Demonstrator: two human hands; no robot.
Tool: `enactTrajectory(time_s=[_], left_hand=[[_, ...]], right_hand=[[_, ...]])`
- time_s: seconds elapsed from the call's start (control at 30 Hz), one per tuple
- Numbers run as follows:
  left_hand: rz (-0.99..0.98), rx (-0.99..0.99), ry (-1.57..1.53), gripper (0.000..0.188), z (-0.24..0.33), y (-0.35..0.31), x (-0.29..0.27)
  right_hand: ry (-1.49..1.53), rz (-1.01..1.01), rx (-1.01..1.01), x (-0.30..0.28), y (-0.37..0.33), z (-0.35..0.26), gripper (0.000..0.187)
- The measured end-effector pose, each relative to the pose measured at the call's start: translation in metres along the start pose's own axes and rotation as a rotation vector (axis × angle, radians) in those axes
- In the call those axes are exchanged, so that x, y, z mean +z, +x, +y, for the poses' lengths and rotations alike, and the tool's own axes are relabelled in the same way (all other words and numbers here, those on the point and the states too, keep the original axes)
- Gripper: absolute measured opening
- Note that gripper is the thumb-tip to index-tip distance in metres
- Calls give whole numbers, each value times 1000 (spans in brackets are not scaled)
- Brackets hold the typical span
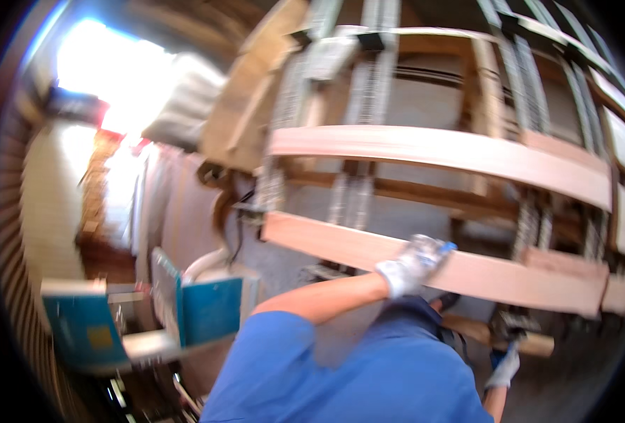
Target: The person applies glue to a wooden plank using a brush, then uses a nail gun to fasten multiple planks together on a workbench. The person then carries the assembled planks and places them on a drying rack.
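My left hand, in a white glove, lies across the nearer pale wooden board with its fingers curled at the board. A bit of blue shows at its fingertips; blur hides whether that is glove or a small object. Lower right, my right hand, gloved too, is closed beside a dark metal fitting and a short wooden bar. What it grips is hidden, though dark blue shows by the fingers. A second long board lies farther off, roughly parallel. Both boards rest across toothed metal rails.
Shorter wood pieces lie against the boards at right. Left stand teal panels on a pale frame. A large wooden panel leans at the back left, near a bright opening. Wooden beams run beneath the rails.
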State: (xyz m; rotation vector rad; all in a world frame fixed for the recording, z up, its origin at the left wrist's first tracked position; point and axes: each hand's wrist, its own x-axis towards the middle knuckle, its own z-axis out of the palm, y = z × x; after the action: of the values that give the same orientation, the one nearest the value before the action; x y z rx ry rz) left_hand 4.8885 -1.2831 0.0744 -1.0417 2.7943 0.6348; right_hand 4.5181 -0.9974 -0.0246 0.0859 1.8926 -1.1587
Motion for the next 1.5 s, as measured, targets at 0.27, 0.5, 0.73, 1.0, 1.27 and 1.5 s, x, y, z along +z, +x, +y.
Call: enactTrajectory(time_s=[0.27, 0.5, 0.73, 1.0, 1.27, 1.5], left_hand=[[-59, -105, -21, 107, 12, 0, 10], [-139, -117, -235, 121, 10, 3, -30], [480, -116, -59, 98, -45, 89, -80], [216, -162, 256, 112, -68, 203, -73], [313, -122, 464, 97, -72, 238, -47], [322, -29, 319, 94, -78, 234, -77]], right_hand=[[-263, -84, -9, -54, 87, 7, 68], [-359, -15, -91, -69, 88, 19, 69], [-292, -66, -185, -41, 54, 35, 64], [-1000, -44, -174, 12, -47, -79, 44], [-829, 46, -151, 13, -96, -61, 45], [-849, 46, -143, 17, -106, -59, 47]])
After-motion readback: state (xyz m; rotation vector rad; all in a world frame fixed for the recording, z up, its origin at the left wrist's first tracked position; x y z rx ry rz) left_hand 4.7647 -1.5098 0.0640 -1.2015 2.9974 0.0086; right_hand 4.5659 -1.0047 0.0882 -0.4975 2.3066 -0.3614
